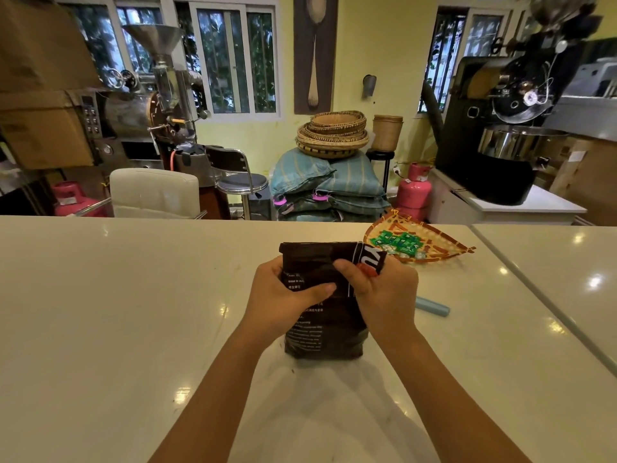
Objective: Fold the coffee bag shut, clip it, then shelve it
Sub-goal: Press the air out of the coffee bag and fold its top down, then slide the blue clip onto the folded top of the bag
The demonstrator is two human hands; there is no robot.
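A black coffee bag [320, 332] with white print stands upright on the white counter [133, 295], its top bent over toward me. My left hand [283, 295] grips the bag's left side near the top, thumb across the front. My right hand [384, 292] pinches the folded top at its right side, where a white and red label shows. A pale blue clip [432, 306] lies on the counter just right of my right hand, partly hidden behind it.
A woven tray [440, 242] with several green packets sits behind the bag to the right. A seam divides this counter from another slab [551, 269] on the right. Chairs, sacks, baskets and roasting machines stand beyond the far edge.
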